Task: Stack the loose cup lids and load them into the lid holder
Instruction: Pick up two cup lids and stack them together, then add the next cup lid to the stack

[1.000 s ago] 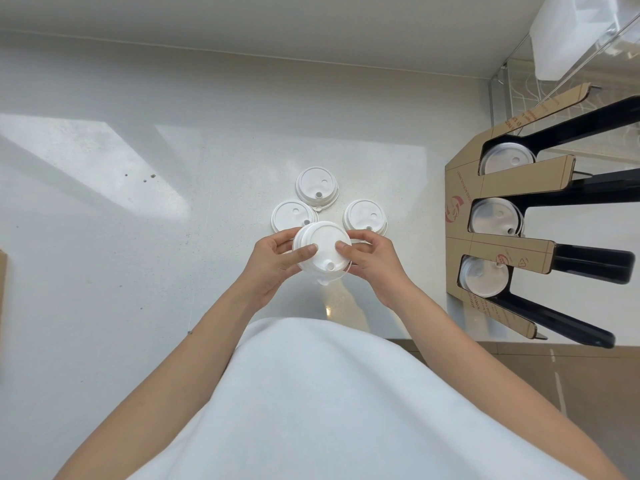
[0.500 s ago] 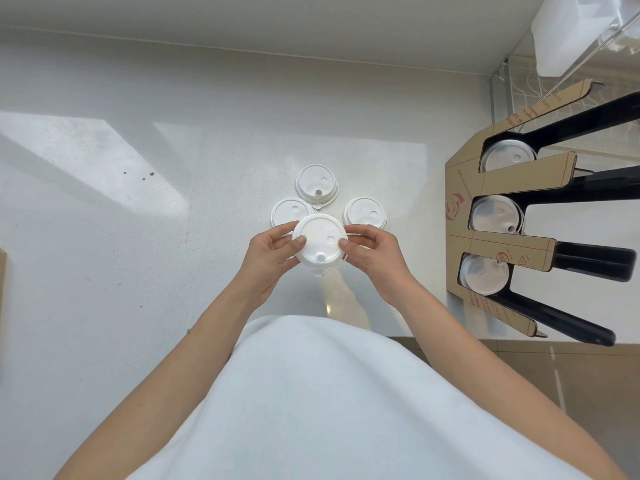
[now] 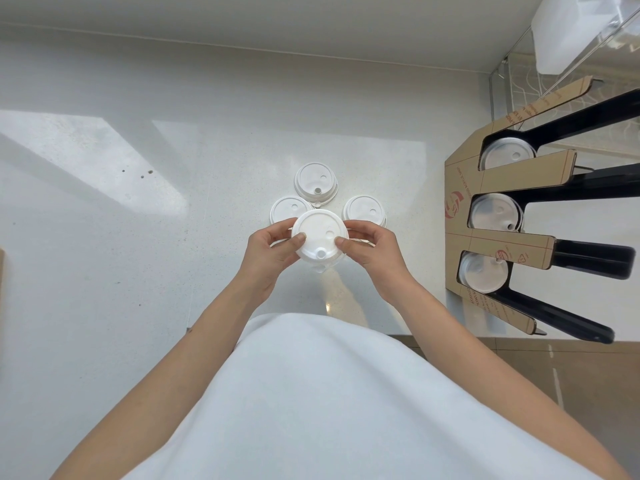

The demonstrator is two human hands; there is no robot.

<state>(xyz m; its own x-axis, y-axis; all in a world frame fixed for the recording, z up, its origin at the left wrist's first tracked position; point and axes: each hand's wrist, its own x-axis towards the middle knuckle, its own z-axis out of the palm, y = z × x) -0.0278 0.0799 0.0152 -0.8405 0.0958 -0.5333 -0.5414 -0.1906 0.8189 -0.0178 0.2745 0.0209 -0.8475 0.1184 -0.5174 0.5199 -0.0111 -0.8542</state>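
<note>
A white cup lid is held above the white counter between my left hand and my right hand, thumbs pressing on its top. Below it another lid edge peeks out. Three more white lids lie just beyond: one at the far middle, one on the left partly hidden by the held lid, one on the right. The cardboard and black lid holder stands at the right, with lids in its three slots.
The white counter spreads to the left and back up to a wall. A clear acrylic box sits at the far right corner. The counter's front edge and a brown floor lie at the lower right.
Both hands have carried the held lid a little away from me, toward the three lids on the counter, and levelled it.
</note>
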